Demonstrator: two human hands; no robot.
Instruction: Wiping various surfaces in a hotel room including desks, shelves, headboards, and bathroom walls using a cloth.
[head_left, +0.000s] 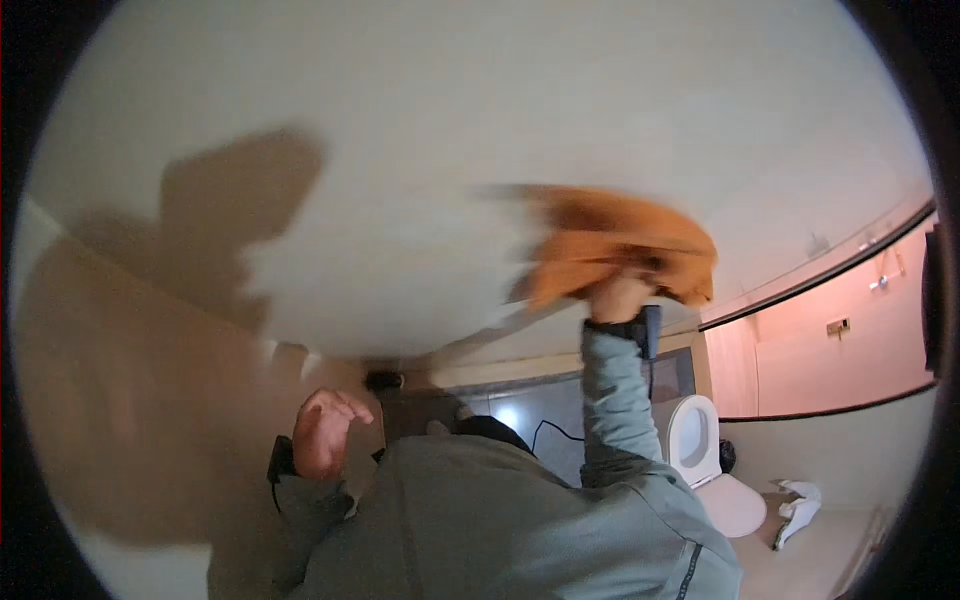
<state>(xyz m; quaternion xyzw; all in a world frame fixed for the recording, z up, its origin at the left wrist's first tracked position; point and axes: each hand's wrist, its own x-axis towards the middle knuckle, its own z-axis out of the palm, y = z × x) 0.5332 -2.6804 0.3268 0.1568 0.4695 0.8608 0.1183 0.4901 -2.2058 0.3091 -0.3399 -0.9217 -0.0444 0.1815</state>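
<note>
An orange cloth (620, 240), smeared by motion, is bunched in my right hand (620, 296). My right arm reaches forward and up, and the cloth lies over or just in front of a broad pale wall surface (430, 250); whether it touches is hard to tell. My fingers are partly hidden by the cloth's folds. Lower on the left, my left hand (328, 430) is held up near my body with its fingers loosely bent and nothing in it. Dark bands circle both wrists.
A white toilet (693, 440) with its lid raised stands at the lower right. Beyond it a black-framed panel (830, 415) borders a pink-lit area with wall fittings. A black cable (555, 428) lies on the grey floor. My shadow (240, 180) falls on the wall at left.
</note>
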